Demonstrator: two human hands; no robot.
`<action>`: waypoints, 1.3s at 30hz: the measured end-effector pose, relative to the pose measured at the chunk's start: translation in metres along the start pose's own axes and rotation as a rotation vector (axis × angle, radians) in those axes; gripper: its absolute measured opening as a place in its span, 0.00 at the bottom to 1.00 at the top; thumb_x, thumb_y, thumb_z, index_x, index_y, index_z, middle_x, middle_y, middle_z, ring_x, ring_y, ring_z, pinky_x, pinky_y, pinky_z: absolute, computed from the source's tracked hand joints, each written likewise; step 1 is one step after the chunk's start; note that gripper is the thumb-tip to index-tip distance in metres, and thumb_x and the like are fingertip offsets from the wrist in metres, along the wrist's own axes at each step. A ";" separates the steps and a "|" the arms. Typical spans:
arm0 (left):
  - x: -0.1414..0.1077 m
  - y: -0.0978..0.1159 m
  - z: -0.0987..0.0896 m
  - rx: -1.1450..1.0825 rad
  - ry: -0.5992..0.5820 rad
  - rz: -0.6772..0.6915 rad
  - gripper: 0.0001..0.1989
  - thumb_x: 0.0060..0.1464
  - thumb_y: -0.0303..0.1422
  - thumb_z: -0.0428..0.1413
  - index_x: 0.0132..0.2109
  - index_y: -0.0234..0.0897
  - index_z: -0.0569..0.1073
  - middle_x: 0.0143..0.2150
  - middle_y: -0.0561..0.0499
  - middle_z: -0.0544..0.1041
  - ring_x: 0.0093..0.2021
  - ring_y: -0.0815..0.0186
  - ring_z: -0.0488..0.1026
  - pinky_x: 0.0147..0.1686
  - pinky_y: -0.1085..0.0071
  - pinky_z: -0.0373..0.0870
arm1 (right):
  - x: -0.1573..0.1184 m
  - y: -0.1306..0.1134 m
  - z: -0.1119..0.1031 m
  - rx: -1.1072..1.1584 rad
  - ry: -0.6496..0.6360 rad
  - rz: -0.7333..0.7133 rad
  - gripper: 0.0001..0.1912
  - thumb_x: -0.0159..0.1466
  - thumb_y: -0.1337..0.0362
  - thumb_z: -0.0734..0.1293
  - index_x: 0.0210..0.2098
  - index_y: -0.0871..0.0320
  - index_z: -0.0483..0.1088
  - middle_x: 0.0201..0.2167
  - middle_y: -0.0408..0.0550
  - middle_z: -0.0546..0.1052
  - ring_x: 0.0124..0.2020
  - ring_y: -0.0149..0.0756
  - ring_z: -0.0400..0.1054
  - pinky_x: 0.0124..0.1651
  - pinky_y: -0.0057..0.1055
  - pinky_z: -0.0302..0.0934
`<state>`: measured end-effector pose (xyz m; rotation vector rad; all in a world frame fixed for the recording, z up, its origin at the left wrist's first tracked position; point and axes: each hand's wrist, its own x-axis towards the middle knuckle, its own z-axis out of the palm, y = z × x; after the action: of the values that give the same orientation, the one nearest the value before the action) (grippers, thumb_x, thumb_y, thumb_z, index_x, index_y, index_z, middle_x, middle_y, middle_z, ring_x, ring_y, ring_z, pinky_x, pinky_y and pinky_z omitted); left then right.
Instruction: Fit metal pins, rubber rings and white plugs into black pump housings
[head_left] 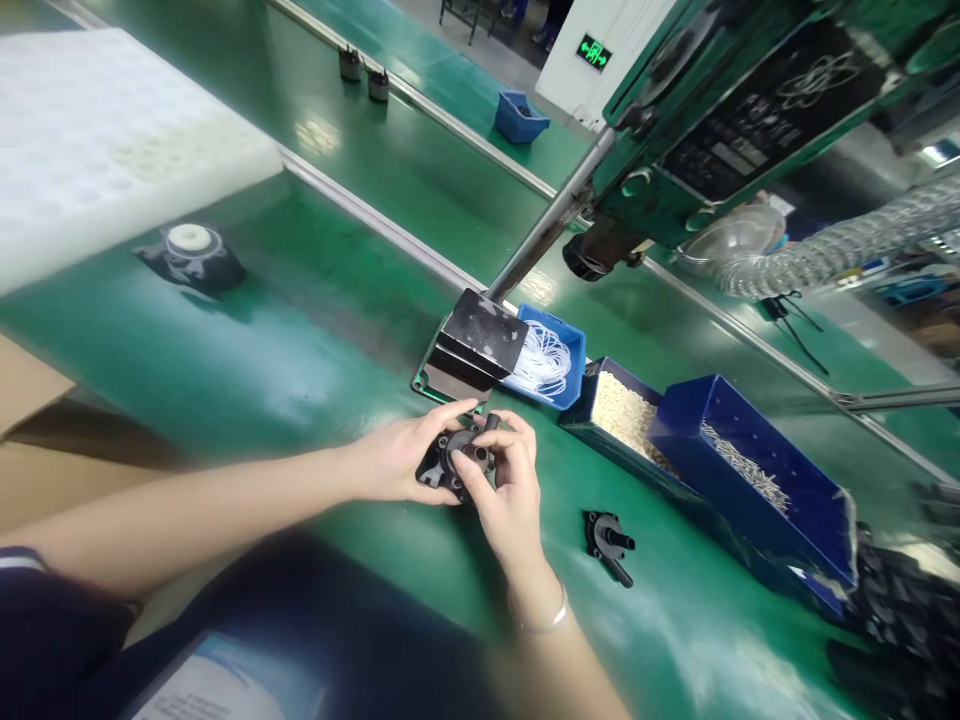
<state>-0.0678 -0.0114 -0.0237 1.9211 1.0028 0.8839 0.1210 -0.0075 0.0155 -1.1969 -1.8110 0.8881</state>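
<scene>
My left hand (411,455) is wrapped round the side of a black plastic pump housing (454,462), held just above the green bench. My right hand (511,478) grips the pump cover (480,453) on top of that housing, thumb and fingers around its short spouts. Whether the cover sits fully flush cannot be seen, since fingers hide part of the edge. A loose pump cover (607,540) of the same look lies on the bench to the right, its spouts showing. Just beyond my hands stands a black metal block (484,335) under the press.
Behind the block is a blue tray of white rings (547,360). Right of it stand a bin of cream-coloured small parts (622,415) and a blue bin of screws (750,470). The green press (675,130) overhangs. A black motor part (196,258) sits left, near white foam (112,130).
</scene>
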 end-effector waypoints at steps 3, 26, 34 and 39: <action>0.000 -0.003 0.001 0.059 0.012 0.139 0.37 0.53 0.41 0.64 0.65 0.44 0.57 0.59 0.41 0.70 0.57 0.54 0.72 0.54 0.59 0.72 | -0.002 0.005 0.004 0.048 -0.017 0.044 0.13 0.63 0.61 0.71 0.34 0.54 0.62 0.52 0.52 0.63 0.59 0.45 0.61 0.60 0.48 0.58; 0.002 -0.006 0.006 -0.045 0.011 0.086 0.31 0.49 0.40 0.67 0.57 0.40 0.65 0.56 0.42 0.73 0.58 0.53 0.71 0.57 0.58 0.68 | -0.006 0.011 0.012 -0.051 0.021 -0.004 0.17 0.65 0.55 0.67 0.29 0.52 0.54 0.46 0.51 0.64 0.57 0.44 0.58 0.59 0.44 0.54; 0.004 -0.007 0.006 -0.068 0.007 0.060 0.32 0.46 0.40 0.68 0.56 0.40 0.66 0.55 0.42 0.74 0.56 0.54 0.72 0.55 0.59 0.68 | -0.006 0.015 0.012 -0.033 0.040 0.004 0.17 0.64 0.55 0.68 0.29 0.53 0.54 0.48 0.51 0.64 0.57 0.43 0.58 0.59 0.42 0.54; 0.005 -0.007 0.005 -0.067 0.022 0.055 0.32 0.45 0.40 0.69 0.55 0.39 0.67 0.53 0.42 0.74 0.54 0.54 0.73 0.53 0.59 0.69 | -0.006 0.014 0.015 -0.039 0.027 -0.002 0.17 0.64 0.55 0.67 0.29 0.53 0.54 0.50 0.52 0.64 0.57 0.43 0.59 0.59 0.43 0.54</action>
<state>-0.0633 -0.0058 -0.0312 1.8940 0.9252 0.9599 0.1154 -0.0112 -0.0045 -1.2260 -1.8146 0.8354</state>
